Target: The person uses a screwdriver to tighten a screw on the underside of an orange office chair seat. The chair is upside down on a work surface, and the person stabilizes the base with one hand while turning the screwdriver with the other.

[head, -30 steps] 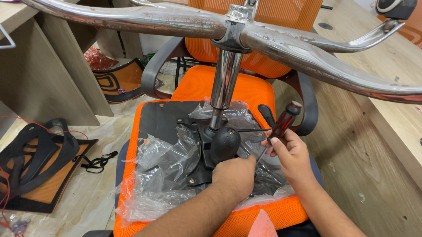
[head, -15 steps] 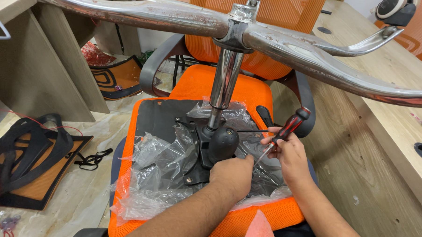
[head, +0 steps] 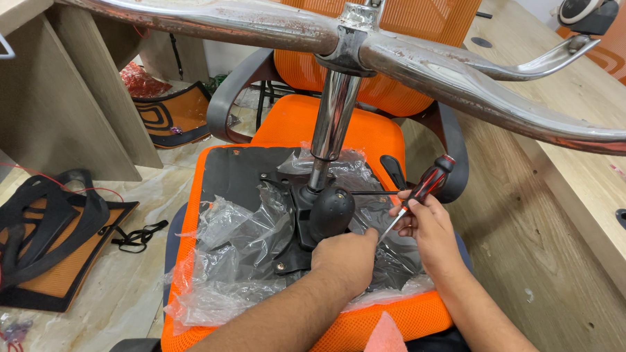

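**A:** Grip status?

**B:** Right hand [head: 426, 224] is closed around a screwdriver [head: 419, 193] — red-and-black handle, fingers wrapped tight, nothing slack. Shaft angles down and left, tip sitting right at the left hand's knuckles.

**A:** Left?

**B:** Left hand [head: 347, 258] is curled palm-down on the black mechanism plate [head: 288, 250], just in front of the plate's round black boot [head: 330, 211]. Fingers are folded under, so I can't tell whether they pinch anything or just press down.

**A:** Where's the plate?

**B:** Bolted to the underside of an upturned orange chair seat [head: 294, 128]. Crumpled clear plastic wrap [head: 240, 262] covers the plate and spills out left of it, over the seat's edge.

**A:** Room to move?

**B:** Tight above. The chrome gas column [head: 332, 127] rises straight off the plate into the chrome star base [head: 406, 51]; its arms spread over both hands, one ending in a black caster [head: 588, 3] far right. Right of the plate a black lever [head: 394, 172] and a black armrest [head: 454, 150] sit close behind the screwdriver handle. Beyond the armrest — a wooden desk top [head: 550, 209], well clear. Left of the plate is more open: tiled floor [head: 122, 287] with a loose black-and-orange seat panel [head: 45, 241] and a black strap [head: 138, 236] lying on it.
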